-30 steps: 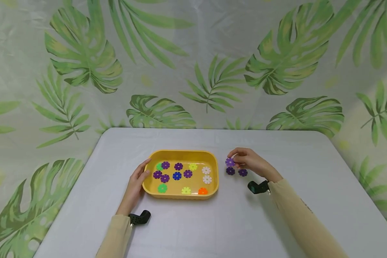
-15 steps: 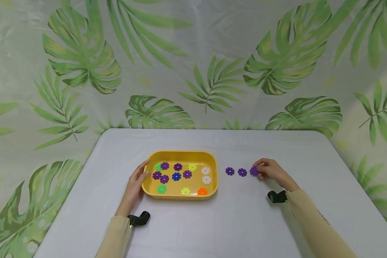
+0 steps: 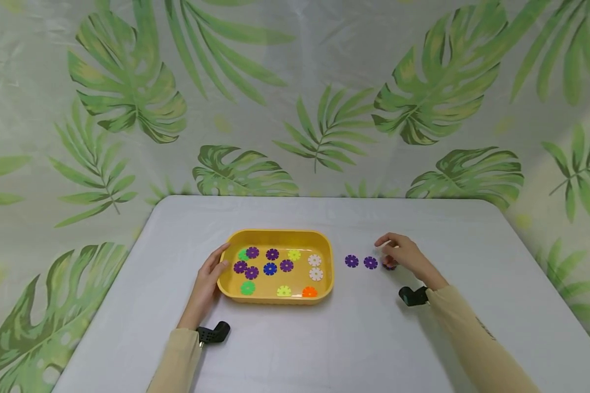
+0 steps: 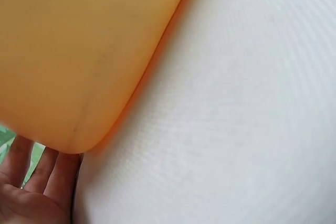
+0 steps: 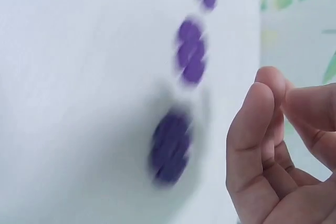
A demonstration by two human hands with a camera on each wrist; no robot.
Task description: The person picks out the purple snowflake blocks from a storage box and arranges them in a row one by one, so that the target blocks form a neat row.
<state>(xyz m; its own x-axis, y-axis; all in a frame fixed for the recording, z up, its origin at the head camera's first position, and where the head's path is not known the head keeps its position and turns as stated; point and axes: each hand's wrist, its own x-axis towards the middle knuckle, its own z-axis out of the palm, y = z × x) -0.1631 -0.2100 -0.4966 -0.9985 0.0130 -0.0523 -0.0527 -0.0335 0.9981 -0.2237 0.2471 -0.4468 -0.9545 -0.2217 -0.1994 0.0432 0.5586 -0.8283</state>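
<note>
My left hand (image 3: 207, 279) holds the left end of a yellow plastic tray (image 3: 275, 299), its thumb at the rim. In the left wrist view, fingers (image 4: 55, 177) lie against the tray's outer wall (image 4: 79, 66). My right hand (image 3: 404, 256) hovers over the rightmost of three purple notched discs, a snowflake-shaped building disc (image 3: 389, 267) that it partly hides in the head view. Nothing sits between the right hand's loosely bent fingers in the right wrist view, where that dark purple disc (image 5: 170, 148) lies apart from them. Left of it lie a middle disc (image 3: 371, 262) and another disc (image 3: 351, 261).
Inside the tray lie more such discs: several purple, a blue disc (image 3: 270, 268), green, yellow and white ones, and an orange disc (image 3: 309, 292). The white-covered table (image 3: 295, 349) ends at a leaf-print backdrop (image 3: 324, 109).
My right hand carried a purple disc rightward, set it down at the row's right end, let go and lifted slightly back leftward. The left hand has stayed at the tray.
</note>
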